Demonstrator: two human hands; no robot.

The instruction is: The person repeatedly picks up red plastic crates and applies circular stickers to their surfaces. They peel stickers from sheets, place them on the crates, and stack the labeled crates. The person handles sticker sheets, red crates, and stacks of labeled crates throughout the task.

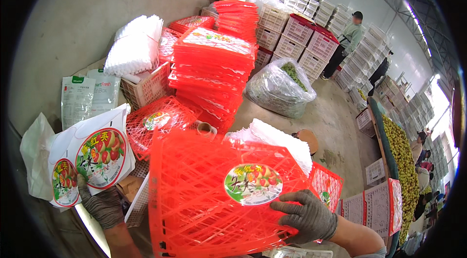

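Observation:
My left hand point(100, 199), in a grey knitted glove, holds a stack of white sticker sheets point(67, 145) printed with round fruit labels, its thumb over the front. My right hand point(308, 214), gloved the same way, rests with fingers spread on the right part of a red plastic lattice lid point(197, 192). An oval fruit label point(253, 184) lies on that lid, just beside my right fingertips. Whether the right fingers grip the lid's edge, I cannot tell. Behind the lid rises a tall stack of red lids point(211, 72), the top one bearing a label.
White foam netting point(281, 141) lies behind the lid; more foam point(135, 44) tops a crate point(149, 86) at the left. A clear bag of greenery point(281, 90) stands on the floor. Stacked crates, people and a long bed of fruit point(399, 170) are farther right.

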